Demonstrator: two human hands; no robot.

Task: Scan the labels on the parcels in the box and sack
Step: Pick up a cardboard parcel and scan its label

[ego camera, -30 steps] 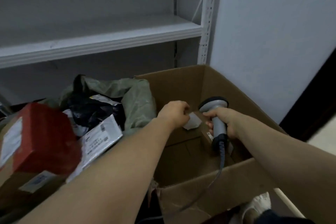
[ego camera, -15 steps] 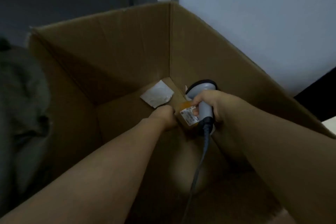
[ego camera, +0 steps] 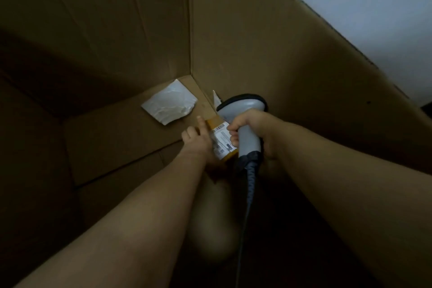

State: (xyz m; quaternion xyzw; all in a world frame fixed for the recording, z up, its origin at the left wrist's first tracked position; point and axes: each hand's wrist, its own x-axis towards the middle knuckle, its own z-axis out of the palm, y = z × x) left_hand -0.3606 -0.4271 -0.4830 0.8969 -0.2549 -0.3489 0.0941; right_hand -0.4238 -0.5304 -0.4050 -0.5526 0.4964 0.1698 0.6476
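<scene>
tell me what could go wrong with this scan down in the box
The label on the small parcel sits beside the scanner handle, behind its head, with the right hand partly across it, so the scan may miss. The left hand seems to hold the parcel at one edge only; it could slip. The white packet on the box floor could get skipped.

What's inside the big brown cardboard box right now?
A small yellow-brown labelled parcel, held by the left hand; a grey handheld scanner gripped by the right hand; a white packet on the floor. Both arms hide the near floor.
</scene>
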